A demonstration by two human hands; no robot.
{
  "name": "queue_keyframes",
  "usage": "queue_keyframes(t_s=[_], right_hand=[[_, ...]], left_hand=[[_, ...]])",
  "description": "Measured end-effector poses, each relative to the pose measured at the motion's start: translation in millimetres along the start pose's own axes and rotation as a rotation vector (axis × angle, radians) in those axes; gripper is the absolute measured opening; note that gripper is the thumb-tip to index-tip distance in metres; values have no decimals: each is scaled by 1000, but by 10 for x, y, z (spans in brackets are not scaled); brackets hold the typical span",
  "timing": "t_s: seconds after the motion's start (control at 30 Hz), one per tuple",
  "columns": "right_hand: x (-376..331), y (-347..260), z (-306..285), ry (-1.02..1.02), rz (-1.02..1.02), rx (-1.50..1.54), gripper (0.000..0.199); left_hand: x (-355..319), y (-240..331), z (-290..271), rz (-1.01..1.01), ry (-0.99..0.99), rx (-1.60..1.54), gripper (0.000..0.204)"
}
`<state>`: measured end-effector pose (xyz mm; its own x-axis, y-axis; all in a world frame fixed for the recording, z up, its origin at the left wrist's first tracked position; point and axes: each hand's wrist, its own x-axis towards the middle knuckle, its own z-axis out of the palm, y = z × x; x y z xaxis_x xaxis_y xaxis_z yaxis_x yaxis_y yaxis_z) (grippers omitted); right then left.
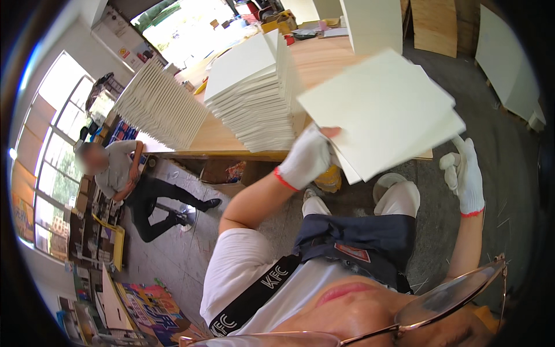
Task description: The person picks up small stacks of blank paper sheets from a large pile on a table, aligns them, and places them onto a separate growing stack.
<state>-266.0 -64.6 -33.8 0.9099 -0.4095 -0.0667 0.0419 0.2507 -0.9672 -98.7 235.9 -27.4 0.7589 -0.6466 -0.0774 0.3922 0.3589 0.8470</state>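
Observation:
My left hand (305, 159), in a white knit glove with a red cuff, is closed on the near left edge of white boards (384, 110). The thumb lies on top; at least two thin square sheets show, slightly fanned and tilted. Off the boards' right corner is my right hand (467, 176), gloved the same way. Its index finger stretches up by the corner and the other fingers are loosely bent, holding nothing; whether the fingertip touches is unclear. A tall stack of like boards (245, 69) stands on the wooden table (199, 139) beyond my left hand.
Another leaning stack of boards (162, 107) stands farther left on the table. A cardboard box (222, 173) sits beneath. Tall white panels (373, 26) rise at the back. At left a person (124, 179) sits on a stool. Another white panel (511, 63) stands far right.

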Motion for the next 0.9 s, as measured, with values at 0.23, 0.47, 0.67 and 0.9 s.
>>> queue_keyframes(t_s=[0.23,0.47,0.67,0.9], right_hand=[[-62,133,-40,-197,-3,-1,58],[1,297,-136,-187,-16,62,52],[8,330,-215,-168,15,62,53],[49,356,-220,-174,13,73,55]], left_hand=[[-173,1263,-208,434,5,-45,37],[327,1787,-695,578,480,-79,29],[344,1757,-798,494,515,-168,28],[348,1725,-759,505,568,-195,32]])
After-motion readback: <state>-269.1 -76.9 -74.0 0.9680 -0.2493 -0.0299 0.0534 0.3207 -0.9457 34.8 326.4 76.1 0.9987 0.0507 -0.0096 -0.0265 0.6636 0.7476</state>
